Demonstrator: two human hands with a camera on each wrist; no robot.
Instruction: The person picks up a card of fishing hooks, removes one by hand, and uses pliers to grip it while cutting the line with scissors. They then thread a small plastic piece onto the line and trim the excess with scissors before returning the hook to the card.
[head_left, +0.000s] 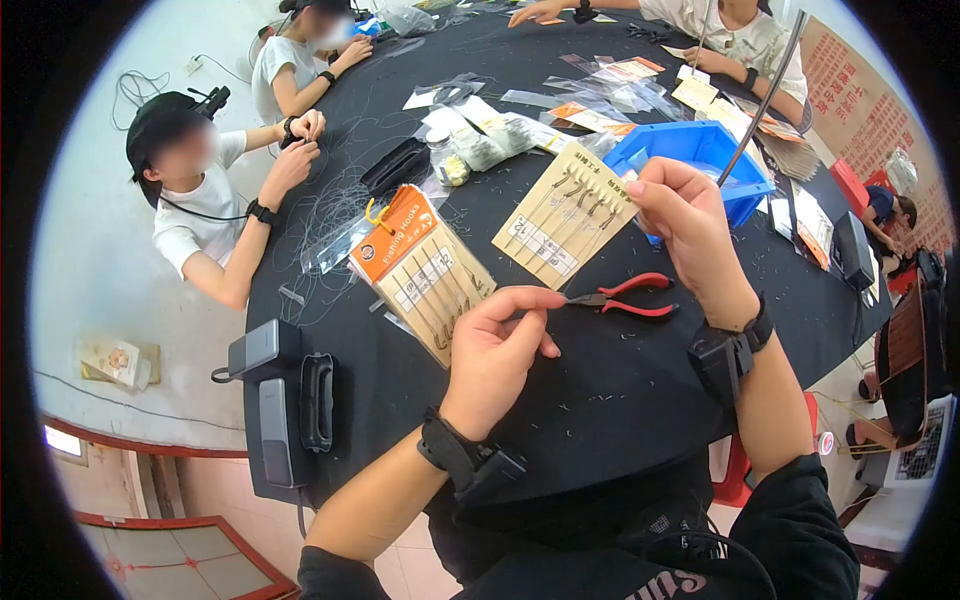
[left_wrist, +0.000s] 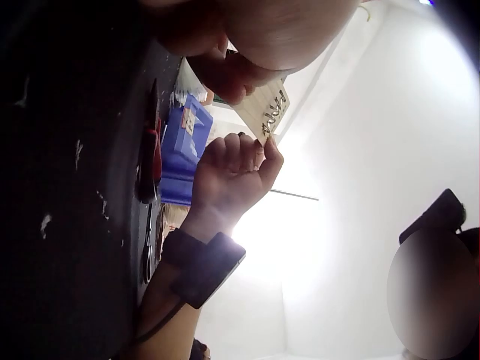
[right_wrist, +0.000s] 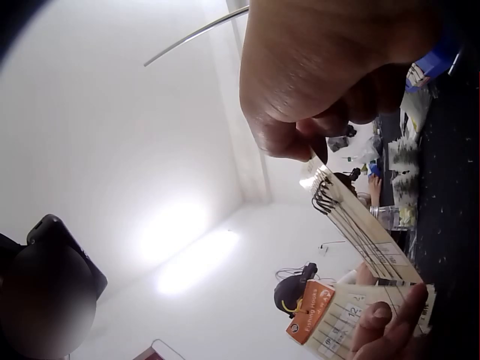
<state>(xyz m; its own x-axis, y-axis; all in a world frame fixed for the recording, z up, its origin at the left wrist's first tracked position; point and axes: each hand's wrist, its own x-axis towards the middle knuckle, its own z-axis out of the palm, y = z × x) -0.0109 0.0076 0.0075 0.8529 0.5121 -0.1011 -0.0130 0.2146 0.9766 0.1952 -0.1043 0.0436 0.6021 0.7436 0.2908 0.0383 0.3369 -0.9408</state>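
Observation:
My right hand [head_left: 685, 215] pinches the corner of a pale card [head_left: 565, 215] strung with several dark fishing hooks, holding it tilted above the table. My left hand [head_left: 500, 350] is close below that card, its index finger reaching out and its tip at the card's lower edge; thumb and index tip stand apart in the right wrist view. Nothing shows between them. Beside the left hand is a pack of fishing-hook cards [head_left: 425, 275] with an orange header and yellow tie. Red-handled pliers [head_left: 635, 297] lie just past the left index fingertip, overlapping it in the head view.
A blue bin [head_left: 690, 165] stands behind the right hand, with a thin metal rod [head_left: 765, 95] slanting over it. Loose line [head_left: 320, 215], a small jar [head_left: 450, 165] and plastic bags [head_left: 490, 140] lie farther back. Black devices [head_left: 280, 400] sit at the left edge. Several people work around the table.

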